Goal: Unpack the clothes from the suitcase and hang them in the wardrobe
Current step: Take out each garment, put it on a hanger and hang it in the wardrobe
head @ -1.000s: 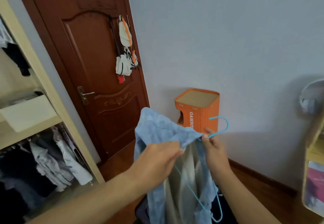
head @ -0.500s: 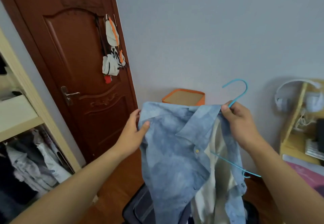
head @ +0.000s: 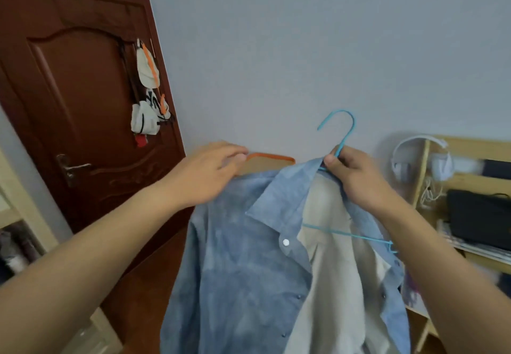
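Fabric hangs in front of us: a faded blue, mottled cotton shirt with a pale cream lining (head: 240,265) is held up at chest height so that its body drops free and the shoulders can be set. Our right hand (head: 356,179) pinches the neck of a thin light-blue wire hanger (head: 344,143) just below its hook, thumb and fingers curled round the wire at the collar, which keeps the hook upright and clear of the cloth for the rail. The hanger's lower bar shows through the open front, so we judge the right shoulder is already seated on it. Our left hand (head: 210,173) lies on the shirt's left shoulder with fingers fairly straight and stretched forward, pressing or smoothing the cloth; whether the thumb grips beneath we cannot tell. We judge this hand is drawing that shoulder over the hanger's other end. The shirt is thus on the hanger, not yet in the pale wooden wardrobe (head: 11,201), whose edge sits well apart at the far left. Behind stand a dark red-brown panelled door (head: 69,104) and an orange box (head: 272,157). The suitcase is out of sight.
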